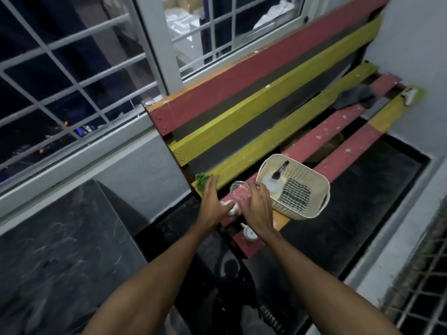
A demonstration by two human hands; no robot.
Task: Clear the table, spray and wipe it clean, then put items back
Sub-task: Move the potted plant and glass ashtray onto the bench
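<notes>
counter point(343, 131): slatted, red and yellow, under both hands. right hand point(257, 204) curled around a clear glass point(239, 193). left hand point(214, 199) spread flat, fingers wide, touching a small white item point(228, 204). cream basket point(294, 186) just right of the right hand. green sprig point(202, 180) beyond the left hand.

Slatted wooden bench point(333, 126), red and yellow planks, paint-flecked, set against wall under window. Near end: cream perforated basket point(312, 189) on seat slats; clear glass cup point(239, 193) just beside it; small white items point(249, 234) on front red slat; green tuft point(202, 180) at yellow slat end. Far end: dark cloth point(358, 97), white object point(410, 95).
</notes>
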